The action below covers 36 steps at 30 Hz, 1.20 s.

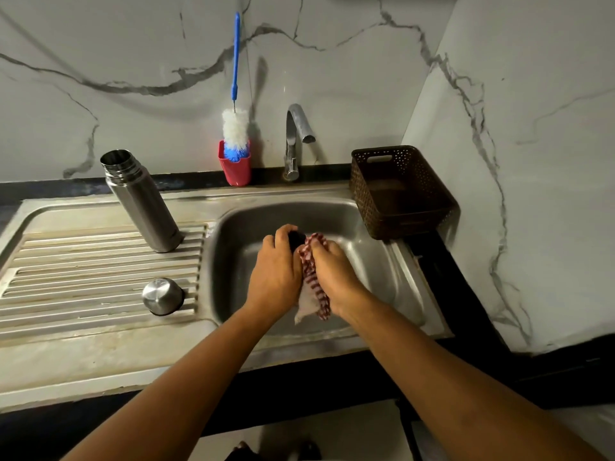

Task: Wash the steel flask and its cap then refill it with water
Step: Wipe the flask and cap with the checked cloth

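Cloth (311, 277), red-checked, sits bunched in right grip (332, 274), left grip (276, 277) curling round dark stopper (296, 239) over steel sink (253, 221).

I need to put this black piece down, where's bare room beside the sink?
Bare: the ridged drainboard left of the flask and steel cap, and between them; also the flat strip in front of the cap. Crowded: the basin, where left hand, black piece, right hand and cloth meet.
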Each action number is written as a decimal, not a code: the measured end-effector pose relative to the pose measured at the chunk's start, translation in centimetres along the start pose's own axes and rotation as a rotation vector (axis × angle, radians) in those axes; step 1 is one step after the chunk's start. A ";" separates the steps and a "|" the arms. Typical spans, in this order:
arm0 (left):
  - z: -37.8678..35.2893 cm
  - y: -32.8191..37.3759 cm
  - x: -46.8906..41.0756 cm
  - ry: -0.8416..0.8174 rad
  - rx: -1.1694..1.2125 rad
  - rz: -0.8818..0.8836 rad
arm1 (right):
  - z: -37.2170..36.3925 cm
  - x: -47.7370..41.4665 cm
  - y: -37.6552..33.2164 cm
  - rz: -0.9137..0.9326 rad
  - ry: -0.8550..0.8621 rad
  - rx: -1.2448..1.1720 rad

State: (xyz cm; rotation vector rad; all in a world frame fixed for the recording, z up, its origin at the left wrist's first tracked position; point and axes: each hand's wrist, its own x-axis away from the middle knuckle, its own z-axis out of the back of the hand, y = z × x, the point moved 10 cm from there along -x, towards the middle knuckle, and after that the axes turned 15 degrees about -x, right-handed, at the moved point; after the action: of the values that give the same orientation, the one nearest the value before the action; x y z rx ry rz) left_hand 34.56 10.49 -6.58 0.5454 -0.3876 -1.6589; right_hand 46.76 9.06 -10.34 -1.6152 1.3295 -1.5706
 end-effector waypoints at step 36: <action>0.6 -3.7 0.4 -0.073 0.684 0.373 | 2.5 0.6 -8.4 0.222 -0.050 -0.390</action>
State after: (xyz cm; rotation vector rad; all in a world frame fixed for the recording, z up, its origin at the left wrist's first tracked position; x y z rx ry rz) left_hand 31.07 10.63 -8.13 0.8541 -1.0622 -1.1630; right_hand 51.46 11.08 -3.16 -1.6419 1.8019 -1.1842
